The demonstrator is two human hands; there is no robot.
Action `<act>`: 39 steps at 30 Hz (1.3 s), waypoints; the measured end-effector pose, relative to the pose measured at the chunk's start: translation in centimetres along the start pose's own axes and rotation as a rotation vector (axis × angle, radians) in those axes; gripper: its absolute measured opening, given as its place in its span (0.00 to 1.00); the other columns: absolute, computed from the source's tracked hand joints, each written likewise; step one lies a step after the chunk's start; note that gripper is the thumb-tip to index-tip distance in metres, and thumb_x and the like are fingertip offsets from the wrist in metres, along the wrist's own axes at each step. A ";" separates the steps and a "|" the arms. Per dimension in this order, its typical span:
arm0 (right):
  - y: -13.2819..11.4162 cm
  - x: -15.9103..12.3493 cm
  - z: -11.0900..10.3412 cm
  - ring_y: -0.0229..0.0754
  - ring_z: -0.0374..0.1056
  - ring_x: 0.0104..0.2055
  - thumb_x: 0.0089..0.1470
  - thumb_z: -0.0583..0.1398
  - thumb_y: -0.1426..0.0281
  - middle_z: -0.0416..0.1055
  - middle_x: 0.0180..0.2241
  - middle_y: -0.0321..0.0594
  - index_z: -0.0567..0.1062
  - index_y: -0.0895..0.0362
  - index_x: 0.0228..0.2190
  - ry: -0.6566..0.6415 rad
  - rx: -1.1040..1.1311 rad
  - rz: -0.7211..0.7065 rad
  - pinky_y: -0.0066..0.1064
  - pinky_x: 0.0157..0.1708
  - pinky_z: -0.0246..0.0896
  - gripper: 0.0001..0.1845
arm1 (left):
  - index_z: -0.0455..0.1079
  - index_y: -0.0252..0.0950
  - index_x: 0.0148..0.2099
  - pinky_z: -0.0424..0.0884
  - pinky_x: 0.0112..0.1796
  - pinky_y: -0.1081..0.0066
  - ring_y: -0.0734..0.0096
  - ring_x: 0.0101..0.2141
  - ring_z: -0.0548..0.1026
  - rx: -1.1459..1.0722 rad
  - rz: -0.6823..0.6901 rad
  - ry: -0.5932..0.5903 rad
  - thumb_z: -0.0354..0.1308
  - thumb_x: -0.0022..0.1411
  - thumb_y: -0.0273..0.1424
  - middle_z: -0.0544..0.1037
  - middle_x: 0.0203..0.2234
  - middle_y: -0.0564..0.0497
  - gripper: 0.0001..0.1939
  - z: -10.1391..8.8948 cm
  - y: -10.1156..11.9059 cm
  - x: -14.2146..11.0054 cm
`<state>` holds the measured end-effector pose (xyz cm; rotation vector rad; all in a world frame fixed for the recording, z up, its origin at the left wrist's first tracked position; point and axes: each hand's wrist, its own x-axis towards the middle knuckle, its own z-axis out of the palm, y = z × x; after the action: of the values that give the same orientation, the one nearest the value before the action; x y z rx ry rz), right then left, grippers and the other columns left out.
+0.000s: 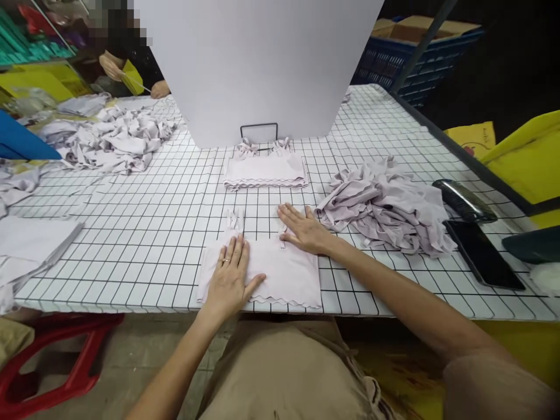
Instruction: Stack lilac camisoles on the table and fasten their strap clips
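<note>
A pale lilac camisole top (289,274) lies flat at the near edge of the grid-patterned table (153,233). My left hand (230,277) rests flat on its left half, fingers stretched out, a ring on one finger. My right hand (306,230) lies flat on its upper right corner by a strap, fingers spread. Another strap end (234,220) sticks out above the left hand. A neat stack of folded lilac tops (265,170) sits farther back, in front of a large white board (258,64).
A loose heap of lilac tops (385,207) lies right of my right hand. A black phone (483,254) and a dark handheld tool (464,200) sit at the right edge. Another heap (114,137) lies far left, where another person's hands (111,67) work. A red stool (52,361) stands below left.
</note>
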<state>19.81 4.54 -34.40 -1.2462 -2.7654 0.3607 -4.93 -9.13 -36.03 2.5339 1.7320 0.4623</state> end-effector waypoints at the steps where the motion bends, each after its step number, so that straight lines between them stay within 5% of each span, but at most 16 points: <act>1: -0.6 -0.3 -0.1 0.57 0.37 0.75 0.69 0.48 0.53 0.40 0.73 0.49 0.41 0.53 0.72 0.037 0.002 0.019 0.72 0.66 0.37 0.38 | 0.29 0.35 0.76 0.51 0.67 0.42 0.45 0.72 0.44 -0.016 -0.036 0.011 0.48 0.72 0.48 0.43 0.73 0.34 0.45 0.0 0.4 0.0; 5: -5.9 -2.7 0.4 0.54 0.35 0.75 0.69 0.47 0.53 0.35 0.73 0.50 0.32 0.55 0.72 0.191 -0.010 -0.015 0.64 0.70 0.35 0.43 | 0.24 0.35 0.76 0.46 0.68 0.43 0.50 0.72 0.37 -0.101 -0.114 0.042 0.41 0.76 0.40 0.38 0.74 0.37 0.38 0.0 2.7 0.7; 8: -9.5 -5.6 2.4 0.57 0.40 0.75 0.68 0.48 0.53 0.42 0.72 0.55 0.35 0.61 0.72 0.153 -0.024 -0.088 0.67 0.67 0.40 0.44 | 0.29 0.38 0.76 0.46 0.67 0.39 0.48 0.72 0.39 -0.104 -0.222 0.015 0.40 0.75 0.41 0.42 0.74 0.38 0.36 0.6 2.7 0.9; 11: -9.8 -9.0 4.0 0.60 0.41 0.74 0.68 0.49 0.54 0.43 0.72 0.58 0.42 0.63 0.71 0.100 -0.053 -0.013 0.72 0.64 0.45 0.42 | 0.37 0.40 0.77 0.44 0.65 0.33 0.40 0.71 0.43 -0.040 -0.376 0.043 0.47 0.72 0.49 0.46 0.73 0.36 0.40 0.7 0.2 -0.5; 14: -7.7 -11.8 3.3 0.59 0.42 0.74 0.67 0.50 0.52 0.46 0.71 0.56 0.48 0.62 0.70 0.100 -0.078 0.026 0.71 0.63 0.48 0.40 | 0.40 0.39 0.76 0.46 0.64 0.30 0.36 0.71 0.45 -0.018 -0.400 0.092 0.49 0.70 0.50 0.48 0.72 0.34 0.41 0.3 -3.4 -2.4; 18: -2.4 -12.6 -1.3 0.56 0.57 0.69 0.69 0.49 0.60 0.64 0.65 0.55 0.66 0.59 0.63 0.390 -0.069 0.193 0.63 0.61 0.57 0.27 | 0.43 0.36 0.76 0.45 0.60 0.24 0.29 0.70 0.43 -0.020 -0.444 0.170 0.49 0.70 0.49 0.48 0.71 0.28 0.41 -0.2 -6.9 -3.3; 21: 2.1 -10.8 -5.4 0.54 0.69 0.55 0.66 0.52 0.71 0.77 0.47 0.51 0.78 0.57 0.49 0.631 0.013 0.302 0.54 0.57 0.63 0.18 | 0.48 0.37 0.75 0.45 0.60 0.23 0.29 0.70 0.45 -0.047 -0.398 0.209 0.50 0.70 0.48 0.54 0.70 0.28 0.38 -0.7 -6.9 -2.5; 25: 5.7 -7.6 -8.3 0.55 0.69 0.49 0.51 0.64 0.72 0.78 0.36 0.47 0.80 0.57 0.30 0.532 0.277 0.366 0.60 0.57 0.58 0.03 | 0.61 0.44 0.69 0.48 0.62 0.27 0.38 0.67 0.58 -0.169 -0.155 0.161 0.52 0.70 0.47 0.68 0.64 0.38 0.29 -2.3 -5.0 -0.3; 27: 6.6 -6.8 -9.6 0.51 0.70 0.42 0.51 0.63 0.70 0.76 0.29 0.44 0.77 0.57 0.24 0.553 0.379 0.386 0.55 0.52 0.64 0.06 | 0.67 0.45 0.65 0.52 0.62 0.29 0.42 0.63 0.67 -0.240 -0.096 0.149 0.54 0.69 0.48 0.73 0.60 0.42 0.26 -3.7 -4.4 0.7; 31: 7.7 -6.6 -14.7 0.42 0.70 0.30 0.56 0.56 0.64 0.74 0.28 0.40 0.75 0.57 0.32 0.687 0.553 0.391 0.37 0.33 0.70 0.10 | 0.77 0.43 0.54 0.74 0.53 0.43 0.48 0.50 0.80 -0.407 -0.167 0.155 0.58 0.65 0.50 0.82 0.50 0.44 0.23 -7.8 -3.8 3.7; 33: 7.5 -6.6 -18.0 0.40 0.68 0.26 0.56 0.56 0.62 0.73 0.26 0.37 0.73 0.57 0.34 0.734 0.621 0.373 0.33 0.28 0.67 0.12 | 0.79 0.40 0.50 0.76 0.51 0.48 0.48 0.51 0.79 -0.517 -0.189 0.152 0.58 0.64 0.50 0.83 0.47 0.44 0.22 -10.0 -2.4 6.3; 37: 4.2 -5.8 -23.1 0.38 0.65 0.24 0.48 0.62 0.62 0.71 0.24 0.35 0.74 0.57 0.30 0.778 0.660 0.288 0.30 0.25 0.61 0.11 | 0.80 0.36 0.44 0.79 0.47 0.54 0.55 0.42 0.83 -0.889 -0.089 0.095 0.63 0.61 0.46 0.85 0.39 0.44 0.19 -13.7 4.1 12.2; 39: 1.6 -5.2 -24.3 0.35 0.62 0.24 0.45 0.65 0.64 0.69 0.22 0.33 0.74 0.58 0.24 0.765 0.639 0.262 0.28 0.25 0.57 0.10 | 0.79 0.35 0.42 0.80 0.44 0.56 0.59 0.36 0.83 -1.106 -0.025 -0.040 0.63 0.61 0.46 0.84 0.35 0.43 0.19 -14.9 8.1 14.3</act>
<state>28.70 6.01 -11.20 -1.2153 -1.6707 0.5746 3.25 -1.11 -17.03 1.6777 1.0005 0.9952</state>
